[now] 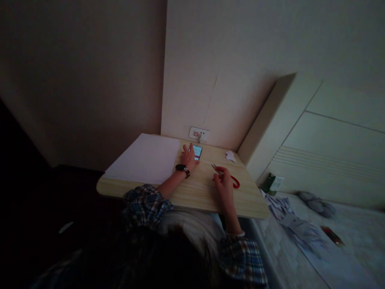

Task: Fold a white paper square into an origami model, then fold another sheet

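My left hand (188, 158), wearing a dark watch, reaches over the left side of a lit phone (197, 151) on the small wooden table (192, 192). Its fingers are spread; whether a fingertip touches the screen is hard to tell. Just left of it lies a large white sheet of paper (144, 158). My right hand (223, 182) is closed on a pair of scissors with red handles (236, 183), whose blades point away to the upper left. Beyond the scissors, near the far right of the tabletop, sits a small crumpled scrap of paper (230, 156).
Behind the phone, a wall socket (199, 133) has a plug in it. To the right, a bed (355, 228) holds a pile of paper strips (282, 208), a grey bundle (317, 204) and a green box (268, 181). A white scrap (65, 227) lies on the dark floor.
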The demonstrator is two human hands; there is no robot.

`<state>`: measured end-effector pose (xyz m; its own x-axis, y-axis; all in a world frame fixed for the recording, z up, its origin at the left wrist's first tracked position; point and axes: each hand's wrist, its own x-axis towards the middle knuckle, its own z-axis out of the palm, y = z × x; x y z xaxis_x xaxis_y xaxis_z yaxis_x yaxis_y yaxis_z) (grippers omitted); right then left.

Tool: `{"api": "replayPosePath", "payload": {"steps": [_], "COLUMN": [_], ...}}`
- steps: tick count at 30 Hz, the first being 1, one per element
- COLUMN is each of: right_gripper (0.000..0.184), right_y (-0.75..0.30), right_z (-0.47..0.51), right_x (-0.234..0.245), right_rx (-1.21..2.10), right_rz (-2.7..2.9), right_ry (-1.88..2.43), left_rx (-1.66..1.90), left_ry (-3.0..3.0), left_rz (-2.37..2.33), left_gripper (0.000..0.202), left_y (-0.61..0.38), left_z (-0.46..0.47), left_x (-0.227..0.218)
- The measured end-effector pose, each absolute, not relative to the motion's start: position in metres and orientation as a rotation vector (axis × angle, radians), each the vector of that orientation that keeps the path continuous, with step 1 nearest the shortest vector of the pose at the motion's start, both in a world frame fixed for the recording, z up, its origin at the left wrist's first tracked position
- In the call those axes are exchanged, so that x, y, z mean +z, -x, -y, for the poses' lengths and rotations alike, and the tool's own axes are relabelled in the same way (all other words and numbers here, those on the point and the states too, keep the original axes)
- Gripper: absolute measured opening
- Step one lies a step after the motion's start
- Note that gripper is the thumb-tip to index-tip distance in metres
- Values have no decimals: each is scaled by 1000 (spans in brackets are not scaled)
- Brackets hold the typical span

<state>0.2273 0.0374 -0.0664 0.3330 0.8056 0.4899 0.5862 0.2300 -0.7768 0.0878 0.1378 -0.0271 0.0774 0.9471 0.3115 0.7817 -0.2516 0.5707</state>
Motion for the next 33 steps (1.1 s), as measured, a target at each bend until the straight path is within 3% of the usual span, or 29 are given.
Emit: {"api": "replayPosePath", "payload": {"steps": [6,10,17,33], "right_gripper": [29,26,24,25], "right_y": [-215,-205,-205,-194], "right_z": [-32,-27,-25,-40], "right_x": [-66,-67,-69,-61], "right_rx": [270,308,324,227], "right_rz": [1387,1437,1468,1812], "right_ry": [1457,1454,1483,1626], "left_rx": [1036,796,652,580], "left_ry": [-2141,-2210,-2425,-2480], "left_rz": [-1699,-1460,-1320,-1339], "left_gripper": [49,36,35,29], "left_y": [0,55,68,64], "left_z": [-117,-107,-103,-92], "left_x": [-5,-17,-44,-33]}}
